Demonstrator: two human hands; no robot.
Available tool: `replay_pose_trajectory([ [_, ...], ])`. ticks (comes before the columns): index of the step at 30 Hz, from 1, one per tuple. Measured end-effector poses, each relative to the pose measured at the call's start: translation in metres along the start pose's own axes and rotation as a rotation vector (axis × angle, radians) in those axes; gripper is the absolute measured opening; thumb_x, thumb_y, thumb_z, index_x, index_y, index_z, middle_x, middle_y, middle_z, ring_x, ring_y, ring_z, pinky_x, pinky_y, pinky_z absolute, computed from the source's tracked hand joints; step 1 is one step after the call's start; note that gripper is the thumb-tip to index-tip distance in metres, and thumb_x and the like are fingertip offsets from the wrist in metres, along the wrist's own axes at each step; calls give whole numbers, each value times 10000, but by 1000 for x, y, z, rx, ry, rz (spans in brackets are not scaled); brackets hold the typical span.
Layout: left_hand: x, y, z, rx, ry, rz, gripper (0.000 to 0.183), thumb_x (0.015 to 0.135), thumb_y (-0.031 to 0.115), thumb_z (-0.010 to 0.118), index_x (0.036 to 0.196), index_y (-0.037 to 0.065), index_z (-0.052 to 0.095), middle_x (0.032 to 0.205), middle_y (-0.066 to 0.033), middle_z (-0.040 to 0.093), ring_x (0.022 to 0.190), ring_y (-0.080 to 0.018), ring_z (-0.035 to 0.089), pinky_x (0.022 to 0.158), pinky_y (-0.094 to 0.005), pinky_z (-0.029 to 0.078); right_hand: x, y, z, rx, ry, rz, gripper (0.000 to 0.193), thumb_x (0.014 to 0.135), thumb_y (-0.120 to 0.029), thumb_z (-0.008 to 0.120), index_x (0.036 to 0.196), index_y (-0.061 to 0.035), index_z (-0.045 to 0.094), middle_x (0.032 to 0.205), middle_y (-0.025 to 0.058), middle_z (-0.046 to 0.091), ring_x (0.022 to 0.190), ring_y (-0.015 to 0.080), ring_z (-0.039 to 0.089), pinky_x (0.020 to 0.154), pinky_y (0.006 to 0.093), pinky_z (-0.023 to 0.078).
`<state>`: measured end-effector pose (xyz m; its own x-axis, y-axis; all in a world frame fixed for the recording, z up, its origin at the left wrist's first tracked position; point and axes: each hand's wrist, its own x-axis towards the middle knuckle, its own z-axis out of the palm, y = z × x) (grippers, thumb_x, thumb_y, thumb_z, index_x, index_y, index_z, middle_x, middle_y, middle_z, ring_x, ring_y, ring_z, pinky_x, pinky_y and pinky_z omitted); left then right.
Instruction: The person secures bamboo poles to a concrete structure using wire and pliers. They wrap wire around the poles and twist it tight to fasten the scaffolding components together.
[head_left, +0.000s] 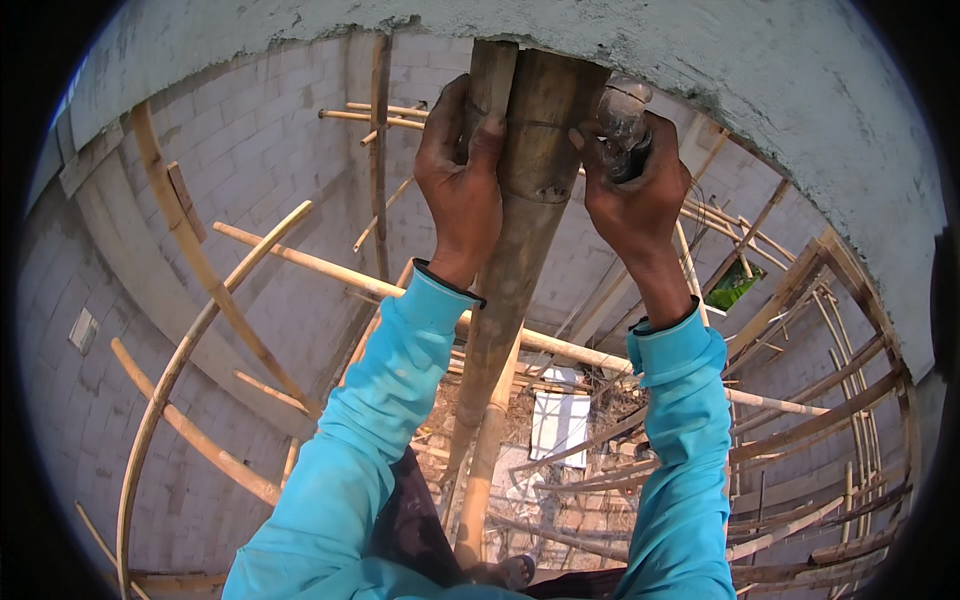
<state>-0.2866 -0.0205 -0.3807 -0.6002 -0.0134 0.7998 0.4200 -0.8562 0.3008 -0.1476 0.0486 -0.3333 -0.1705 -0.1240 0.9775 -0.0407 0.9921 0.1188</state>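
- Clasping part-hidden, hard-to-identify shiny object (622, 118) in right hand (640, 175).
- Pinching bamboo strip (493, 78) with left hand (462, 190).
- See pole (535, 165) slant lengthwise, 12 to 6 o'clock, unclear where meeting concrete (700, 45).

Blue sleeves (345, 450) are showing at seven and five o'clock. Dark-ringed brown bamboo (517, 260) is standing near twelve.

2 turquoise sleeves (345, 440), dark-edged cuffs (662, 345)
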Motion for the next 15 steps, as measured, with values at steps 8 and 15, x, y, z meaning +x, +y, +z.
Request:
replay_pose_trajectory([
  [8, 26, 15, -17, -106, -200, -290, 624, 899, 293, 778, 1350, -90, 578, 1200, -171, 684, 1094, -208, 644, 983, -334, 503, -1, -6, 3, 46, 31, 182, 415, 791, -34, 809, 1121, -6, 559, 888, 141, 752, 770, 224, 761, 699, 313, 588],
  [15, 49, 2, -22, -59, -324, -263, 578, 882, 287, 788, 1256, -122, 625, 1110, -183, 718, 1034, -228, 685, 942, -346, 538, -6, -4, 4, -11, 64, 179, 385, 796, -43, 817, 1073, 4, 553, 861, 117, 761, 740, 187, 749, 677, 291, 571],
])
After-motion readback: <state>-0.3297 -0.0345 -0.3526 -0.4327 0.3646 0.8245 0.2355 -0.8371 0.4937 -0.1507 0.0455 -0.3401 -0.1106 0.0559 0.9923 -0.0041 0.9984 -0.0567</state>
